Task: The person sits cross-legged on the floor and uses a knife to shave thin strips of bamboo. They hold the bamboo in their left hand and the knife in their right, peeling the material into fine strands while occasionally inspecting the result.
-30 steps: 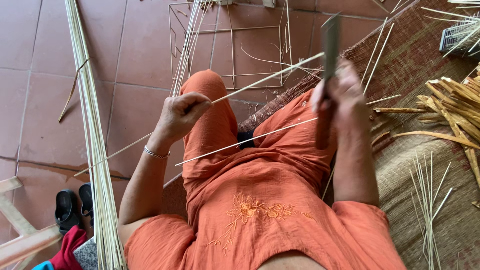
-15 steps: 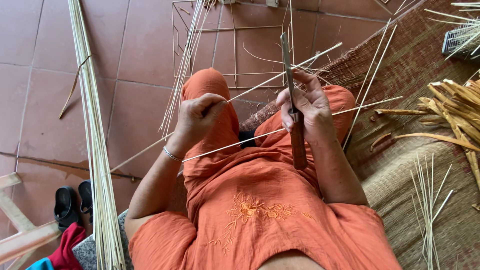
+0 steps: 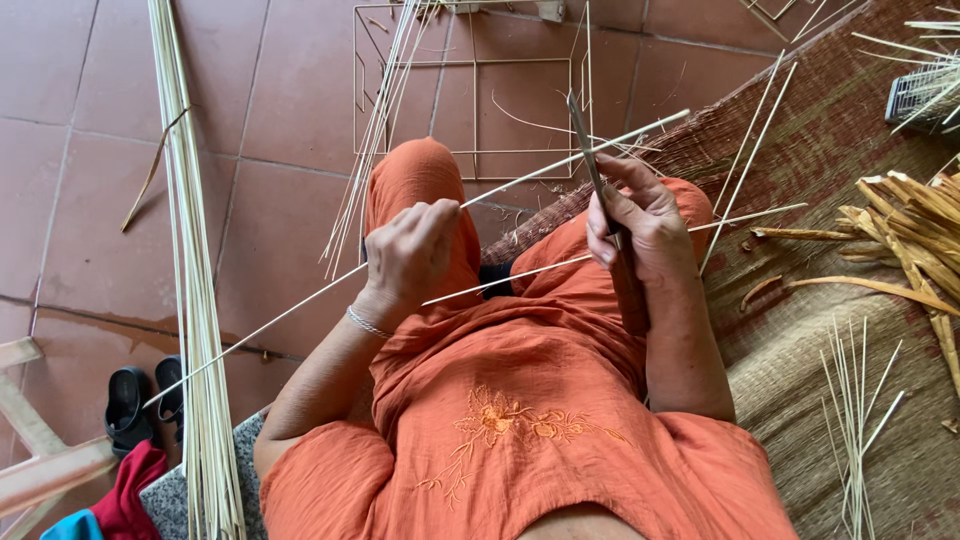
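From the head view, the left hand (image 3: 412,250) pinches a long, thin, pale bamboo strip (image 3: 560,165) slanting across the orange-clad lap, while the right hand (image 3: 645,225), set apart, is clenched on a dark-handled knife (image 3: 610,230), blade upward against the strip. A second strip (image 3: 610,252) lies beneath. Around sit a woven mat (image 3: 850,120), a wire frame (image 3: 470,90), a splint bundle (image 3: 195,300), and black sandals (image 3: 140,405).

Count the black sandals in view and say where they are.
2: one black sandal lies on the floor tiles at lower left, the other sandal beside it, partly hidden behind the bundle of pale strips.
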